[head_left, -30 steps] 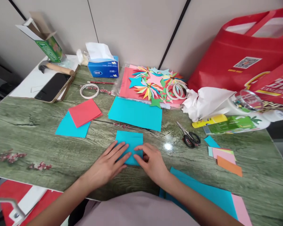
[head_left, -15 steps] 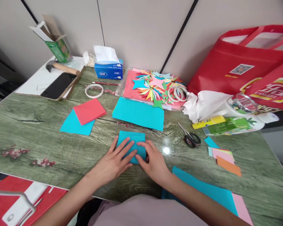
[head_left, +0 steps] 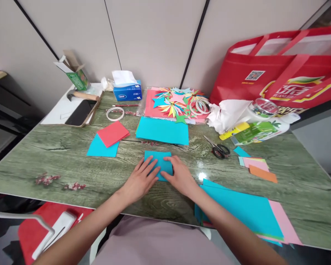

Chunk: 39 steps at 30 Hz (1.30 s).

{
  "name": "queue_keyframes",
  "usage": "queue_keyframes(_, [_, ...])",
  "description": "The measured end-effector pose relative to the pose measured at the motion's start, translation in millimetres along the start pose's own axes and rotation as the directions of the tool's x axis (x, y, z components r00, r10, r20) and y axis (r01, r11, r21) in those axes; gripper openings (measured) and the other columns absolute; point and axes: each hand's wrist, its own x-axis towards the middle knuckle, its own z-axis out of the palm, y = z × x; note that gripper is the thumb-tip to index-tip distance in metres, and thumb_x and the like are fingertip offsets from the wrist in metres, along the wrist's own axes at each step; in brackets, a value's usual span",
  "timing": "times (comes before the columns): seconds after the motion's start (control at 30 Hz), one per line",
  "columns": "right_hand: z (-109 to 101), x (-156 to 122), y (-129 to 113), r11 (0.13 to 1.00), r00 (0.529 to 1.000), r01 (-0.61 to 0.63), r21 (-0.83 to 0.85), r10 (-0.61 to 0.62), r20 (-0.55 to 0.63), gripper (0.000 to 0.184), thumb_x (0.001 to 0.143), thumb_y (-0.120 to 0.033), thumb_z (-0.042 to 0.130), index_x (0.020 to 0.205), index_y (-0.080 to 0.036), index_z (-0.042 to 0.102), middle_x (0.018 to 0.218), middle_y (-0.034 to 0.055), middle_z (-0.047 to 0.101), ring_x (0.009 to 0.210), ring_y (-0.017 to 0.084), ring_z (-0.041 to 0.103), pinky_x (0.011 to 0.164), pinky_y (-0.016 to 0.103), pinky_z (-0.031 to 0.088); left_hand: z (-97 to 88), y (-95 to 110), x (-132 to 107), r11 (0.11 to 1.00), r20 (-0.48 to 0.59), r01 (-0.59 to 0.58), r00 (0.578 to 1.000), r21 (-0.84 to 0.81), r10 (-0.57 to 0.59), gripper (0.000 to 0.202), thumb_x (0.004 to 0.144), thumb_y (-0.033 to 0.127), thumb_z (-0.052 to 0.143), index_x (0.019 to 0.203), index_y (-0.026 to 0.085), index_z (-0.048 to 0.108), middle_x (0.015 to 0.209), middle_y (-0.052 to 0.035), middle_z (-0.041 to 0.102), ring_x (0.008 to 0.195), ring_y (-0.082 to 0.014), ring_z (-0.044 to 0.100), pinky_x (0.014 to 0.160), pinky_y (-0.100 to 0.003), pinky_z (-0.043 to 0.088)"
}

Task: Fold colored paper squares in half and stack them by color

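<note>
A small folded turquoise paper [head_left: 160, 162] lies on the green wood-grain table [head_left: 57, 147] in front of me. My left hand [head_left: 140, 179] rests flat on its left part, fingers stretched out. My right hand [head_left: 180, 176] lies flat on its right part, fingers spread and pressing down. Neither hand grips anything.
A larger turquoise sheet [head_left: 162, 130], a red square on a turquoise one [head_left: 112, 133], scissors [head_left: 218, 149], tape rolls [head_left: 115, 113], paper stars [head_left: 176, 103], a tissue box [head_left: 127, 92], a phone [head_left: 79, 112], a glue stick [head_left: 234, 130], a red bag [head_left: 278, 73] and paper sheets [head_left: 242, 208] at the near right edge.
My hands have slid a little farther up the folded turquoise paper and closer together. The camera has pulled back and tilted, showing more of the table.
</note>
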Motion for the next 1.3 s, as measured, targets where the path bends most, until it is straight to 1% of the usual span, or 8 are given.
queue_keyframes(0.1, [1, -1, -5, 0.999, 1.0, -0.021, -0.035, 0.02, -0.019, 0.039, 0.073, -0.023, 0.057, 0.11, -0.015, 0.048, 0.105, 0.0105, 0.053, 0.096, 0.023, 0.054, 0.08, 0.036, 0.042, 0.1, -1, -1, 0.999, 0.007, 0.028, 1.0, -0.016, -0.028, 0.035, 0.086, 0.025, 0.039, 0.119, 0.014, 0.05, 0.129, -0.0115, 0.046, 0.129, -0.0292, 0.022, 0.099, -0.05, 0.03])
queue_keyframes(0.23, [0, -1, -9, 0.997, 0.998, -0.061, -0.049, 0.061, 0.01, 0.041, 0.073, -0.022, 0.058, 0.111, -0.015, 0.048, 0.107, 0.0105, 0.052, 0.095, 0.023, 0.054, 0.081, 0.037, 0.042, 0.7, 0, -1, 0.991, -0.016, 0.122, 0.992, -0.059, -0.123, 0.034, 0.087, 0.024, 0.038, 0.117, 0.014, 0.052, 0.129, -0.0102, 0.046, 0.129, -0.0283, 0.021, 0.096, -0.047, 0.036])
queue_keyframes(0.3, [0, -1, -10, 0.997, 0.998, -0.059, -0.055, 0.06, 0.014, 0.041, 0.073, -0.022, 0.057, 0.112, -0.015, 0.047, 0.108, 0.0106, 0.052, 0.096, 0.024, 0.054, 0.082, 0.038, 0.042, 0.2, 0, -1, 0.988, -0.012, 0.141, 0.99, -0.058, -0.142, 0.034, 0.087, 0.023, 0.037, 0.116, 0.014, 0.052, 0.129, -0.0092, 0.046, 0.129, -0.0286, 0.021, 0.095, -0.046, 0.038])
queue_keyframes(0.53, [2, 0, -12, 0.995, 0.997, -0.075, -0.072, 0.076, 0.015, 0.042, 0.076, -0.024, 0.054, 0.116, -0.017, 0.046, 0.109, 0.0105, 0.05, 0.092, 0.023, 0.056, 0.078, 0.037, 0.045, -4.2, -11, 0, 0.996, 0.067, 0.093, 0.994, -0.015, -0.092, 0.036, 0.088, 0.024, 0.035, 0.121, 0.018, 0.048, 0.133, -0.0056, 0.042, 0.128, -0.0309, 0.022, 0.089, -0.047, 0.041])
queue_keyframes(0.67, [1, 4, -10, 0.992, 0.993, -0.109, -0.063, 0.112, 0.047, 0.046, 0.076, -0.027, 0.055, 0.12, -0.023, 0.046, 0.104, 0.0085, 0.049, 0.081, 0.02, 0.058, 0.072, 0.035, 0.048, -3.0, -15, 1, 0.996, 0.105, 0.09, 0.99, -0.005, -0.089, 0.036, 0.088, 0.023, 0.035, 0.121, 0.018, 0.048, 0.135, -0.0051, 0.039, 0.127, -0.0328, 0.023, 0.086, -0.048, 0.041])
queue_keyframes(0.8, [-1, 6, -7, 0.99, 0.988, -0.125, -0.06, 0.13, 0.081, 0.045, 0.077, -0.029, 0.055, 0.121, -0.028, 0.047, 0.102, 0.007, 0.047, 0.071, 0.016, 0.057, 0.067, 0.033, 0.049, -0.8, -15, 2, 0.997, 0.1, 0.077, 0.992, -0.013, -0.075, 0.036, 0.086, 0.02, 0.038, 0.12, 0.017, 0.049, 0.135, -0.0057, 0.039, 0.127, -0.0342, 0.022, 0.087, -0.047, 0.04])
queue_keyframes(1.13, [0, 4, -3, 0.99, 0.989, -0.129, -0.063, 0.133, 0.066, 0.043, 0.078, -0.032, 0.054, 0.121, -0.03, 0.048, 0.1, 0.0071, 0.048, 0.063, 0.014, 0.053, 0.058, 0.031, 0.05, 0.8, -14, 5, 0.99, 0.135, 0.117, 0.985, -0.072, -0.107, 0.038, 0.087, 0.027, 0.039, 0.122, 0.016, 0.047, 0.134, -0.0078, 0.04, 0.129, -0.0336, 0.018, 0.091, -0.047, 0.037])
queue_keyframes(1.3, [0, 3, -1, 0.989, 0.988, -0.145, -0.019, 0.146, 0.053, 0.044, 0.077, -0.032, 0.055, 0.12, -0.03, 0.048, 0.101, 0.0073, 0.049, 0.068, 0.016, 0.054, 0.058, 0.031, 0.049, 1.5, -14, 6, 0.991, 0.163, 0.109, 0.982, -0.08, -0.095, 0.039, 0.087, 0.027, 0.037, 0.124, 0.016, 0.045, 0.137, -0.008, 0.036, 0.13, -0.0343, 0.015, 0.093, -0.049, 0.033])
